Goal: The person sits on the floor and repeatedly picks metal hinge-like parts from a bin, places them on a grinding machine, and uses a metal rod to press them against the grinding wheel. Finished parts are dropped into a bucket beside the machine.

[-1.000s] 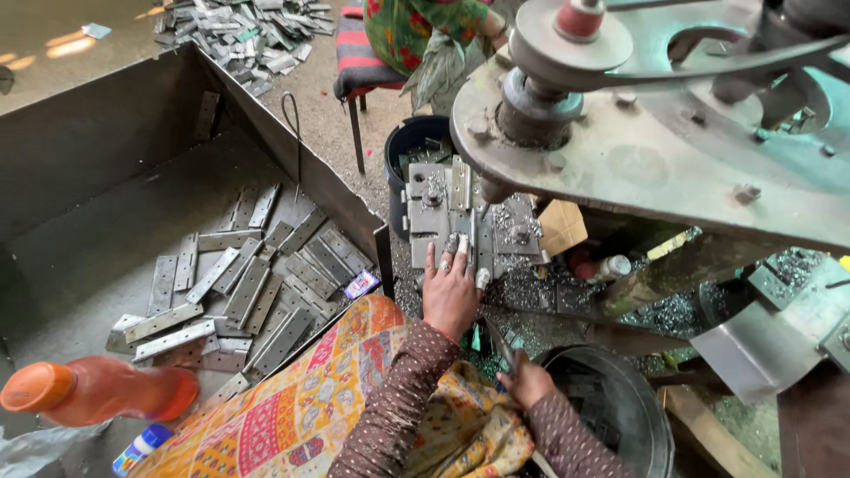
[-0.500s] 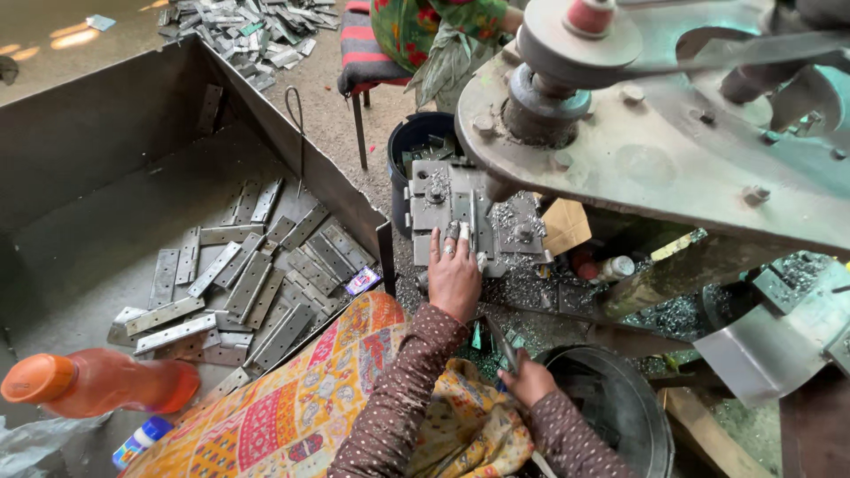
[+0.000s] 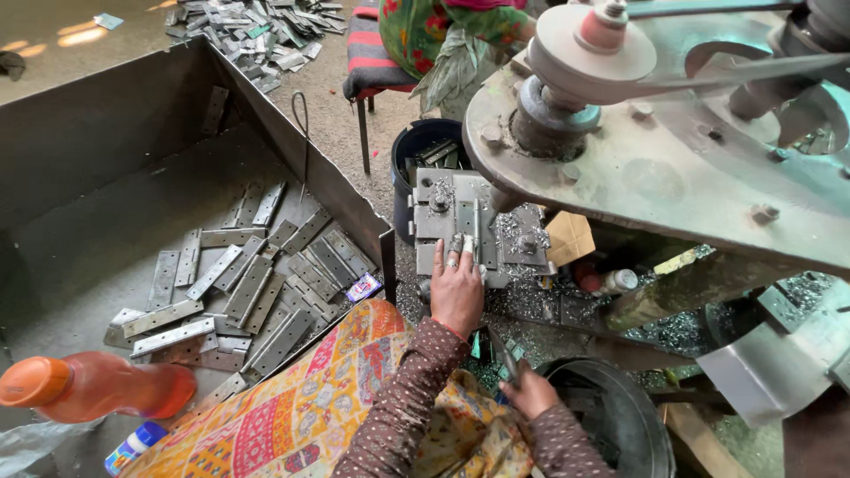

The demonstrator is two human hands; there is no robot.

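Since a moment ago the left hand [image 3: 457, 288] has slid a little further up onto the metal die block [image 3: 452, 212], the fingers now reaching onto its lower edge where before they were just short of it. That hand lies palm down, fingers stretched forward and close together, the tips pressing a narrow metal strip [image 3: 476, 232] that stands upright along the middle of the block. There are rings on two of the fingers.

The right hand [image 3: 529, 392] is low, just beside the rim of a round dark bucket [image 3: 639, 416]. It is curled shut around a thin dark tool or strip [image 3: 505, 356] that slants up toward the press; I cannot tell exactly what that piece is.

Metal shavings [image 3: 518, 232] lie heaped on the right part of the block and scattered on the ground below it. Above hangs the heavy grey press frame [image 3: 673, 177] with its round pulley [image 3: 589, 44].

To the left, a big sheet-metal bin [image 3: 115, 133] holds a spread of flat hinge plates [image 3: 257, 283]. An orange plastic bottle [image 3: 97, 388] lies in the near left corner. A patterned orange cloth [image 3: 292, 407] covers the person's lap. Behind the block stands a dark bucket [image 3: 416, 146] of parts, and a second person in green patterned clothing [image 3: 434, 35] sits on a striped stool [image 3: 372, 57].
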